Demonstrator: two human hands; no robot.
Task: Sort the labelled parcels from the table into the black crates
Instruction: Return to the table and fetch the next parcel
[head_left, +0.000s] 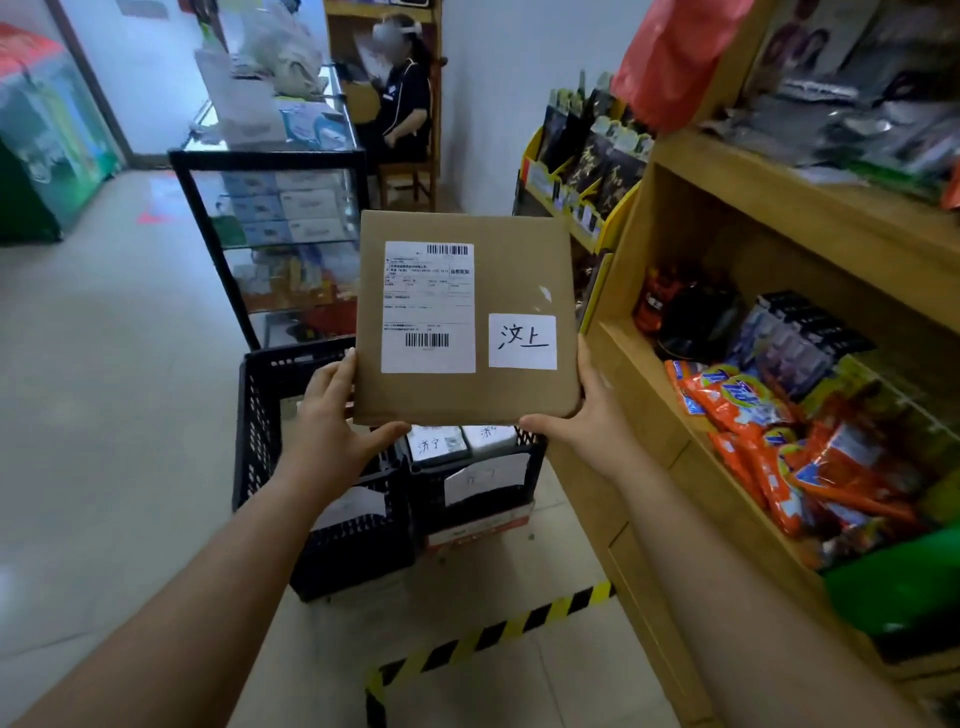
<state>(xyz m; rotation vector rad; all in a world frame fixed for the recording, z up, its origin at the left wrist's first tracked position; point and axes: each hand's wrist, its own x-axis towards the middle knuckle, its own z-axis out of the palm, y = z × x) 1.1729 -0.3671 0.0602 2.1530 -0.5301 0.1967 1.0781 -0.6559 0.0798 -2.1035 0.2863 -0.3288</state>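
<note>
A flat brown parcel is held up face-on in mid-air, gripped at its two lower corners; the left hand is clamped on the lower left corner, thumb curled under the bottom edge and fingers set against the left side; the right hand is clamped on the lower right corner in the same way, thumb under, fingers up the right edge. On the parcel's face a white shipping label with two barcodes is seen at the left; a smaller white sticker with handwritten characters is seen at the lower right. Directly below and behind the parcel, two black crates stand on the floor side by side; the left crate is partly hidden by the left forearm; in the right crate small white-labelled parcels are lying. A wooden shelf unit stocked with orange packets is seen at the right; a glass display case is seen beyond the crates; yellow-and-black tape is laid across the floor in the foreground.
</note>
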